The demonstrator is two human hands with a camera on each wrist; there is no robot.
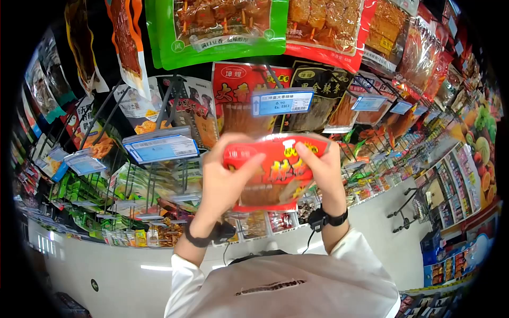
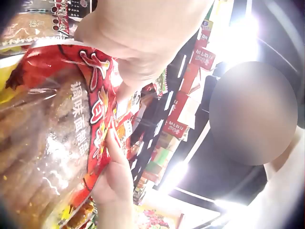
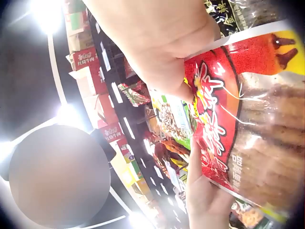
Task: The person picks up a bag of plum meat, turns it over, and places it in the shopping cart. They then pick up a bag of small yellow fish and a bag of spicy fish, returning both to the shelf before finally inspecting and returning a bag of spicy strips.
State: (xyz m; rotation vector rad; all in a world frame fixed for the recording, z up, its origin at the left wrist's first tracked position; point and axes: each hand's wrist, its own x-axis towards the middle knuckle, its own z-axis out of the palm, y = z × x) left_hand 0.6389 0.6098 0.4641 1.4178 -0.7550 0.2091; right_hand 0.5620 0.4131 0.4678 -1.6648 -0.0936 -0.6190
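A red snack packet (image 1: 273, 183) with a clear window is held up between both hands, in front of the hanging racks. My left hand (image 1: 225, 172) grips its left side, thumb across the printed front. On the opposite side my right hand (image 1: 326, 172) pinches the packet the same way, the two thumbs angled toward each other. Brown strips show through the window of the packet (image 2: 45, 133) in the left wrist view. Up close in the right wrist view, the packet (image 3: 224, 109) has large printed characters along its red band. The fingers behind it are mostly hidden.
Just beyond the hands hang a similar red packet (image 1: 233, 87) and a black packet (image 1: 313, 85) behind a blue-edged price tag (image 1: 282, 103). A green packet (image 1: 217, 47) hangs above. Metal hooks (image 1: 168, 100) stick out at left. A cart (image 1: 408, 212) stands on the floor at right.
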